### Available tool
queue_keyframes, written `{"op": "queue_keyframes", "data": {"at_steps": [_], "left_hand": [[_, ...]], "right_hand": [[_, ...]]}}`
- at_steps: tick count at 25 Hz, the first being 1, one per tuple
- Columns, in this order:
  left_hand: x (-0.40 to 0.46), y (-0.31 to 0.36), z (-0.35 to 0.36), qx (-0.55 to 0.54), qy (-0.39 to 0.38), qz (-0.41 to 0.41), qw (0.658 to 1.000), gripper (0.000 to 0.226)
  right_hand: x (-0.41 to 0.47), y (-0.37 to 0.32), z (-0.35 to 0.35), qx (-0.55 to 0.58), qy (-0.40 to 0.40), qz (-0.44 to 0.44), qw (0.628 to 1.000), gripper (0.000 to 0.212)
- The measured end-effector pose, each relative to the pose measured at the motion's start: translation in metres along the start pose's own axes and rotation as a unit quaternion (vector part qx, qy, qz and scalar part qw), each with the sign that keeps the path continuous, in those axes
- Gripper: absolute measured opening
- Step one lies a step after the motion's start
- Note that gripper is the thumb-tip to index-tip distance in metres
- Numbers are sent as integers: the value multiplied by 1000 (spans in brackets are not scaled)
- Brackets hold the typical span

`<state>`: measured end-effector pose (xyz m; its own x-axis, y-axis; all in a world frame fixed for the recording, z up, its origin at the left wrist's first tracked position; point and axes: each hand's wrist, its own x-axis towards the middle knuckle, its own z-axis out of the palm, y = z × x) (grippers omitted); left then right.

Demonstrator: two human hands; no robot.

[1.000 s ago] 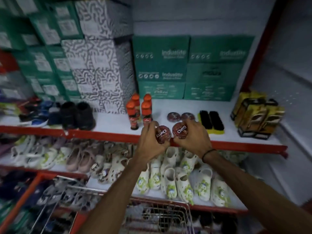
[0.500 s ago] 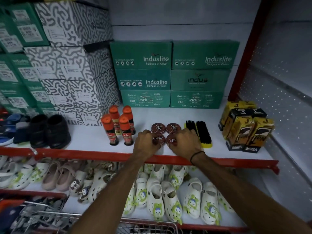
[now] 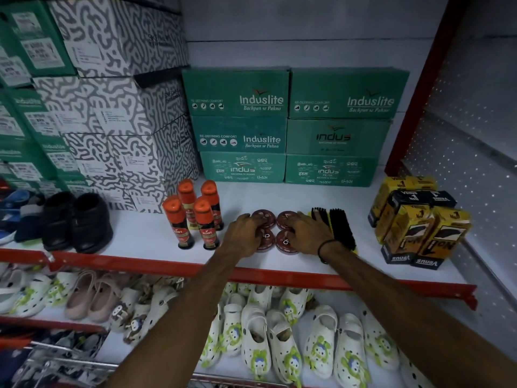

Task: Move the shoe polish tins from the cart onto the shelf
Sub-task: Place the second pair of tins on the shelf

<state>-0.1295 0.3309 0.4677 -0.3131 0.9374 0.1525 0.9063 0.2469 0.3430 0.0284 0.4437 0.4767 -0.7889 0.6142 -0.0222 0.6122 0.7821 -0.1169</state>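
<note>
Four round dark-red shoe polish tins sit in a two-by-two square on the white shelf (image 3: 140, 239). My left hand (image 3: 244, 233) covers the front left tin (image 3: 265, 243) and grips it, its fingertips reaching the back left tin (image 3: 263, 216). My right hand (image 3: 307, 233) grips the front right tin (image 3: 284, 243) the same way, fingers touching the back right tin (image 3: 286, 218). Both front tins rest on the shelf. The wire cart (image 3: 58, 365) shows at the bottom edge.
Several orange-capped polish bottles (image 3: 193, 217) stand just left of the tins, and a black brush (image 3: 340, 228) lies just right. Yellow boxes (image 3: 416, 228) stand far right, green shoe boxes (image 3: 288, 127) behind, black shoes (image 3: 78, 222) at left. White clogs (image 3: 279, 337) fill the lower shelf.
Both hands carried one tin each from the air in front of the shelf edge down onto the shelf, in front of the two tins lying there. The view moved closer.
</note>
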Motion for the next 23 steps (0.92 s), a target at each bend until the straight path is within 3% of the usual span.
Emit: {"op": "queue_keyframes", "data": {"at_steps": [23], "left_hand": [[-1, -8, 1, 0, 8, -14, 1000, 45]], "right_hand": [[-2, -6, 6, 17, 13, 0, 1000, 47]]}}
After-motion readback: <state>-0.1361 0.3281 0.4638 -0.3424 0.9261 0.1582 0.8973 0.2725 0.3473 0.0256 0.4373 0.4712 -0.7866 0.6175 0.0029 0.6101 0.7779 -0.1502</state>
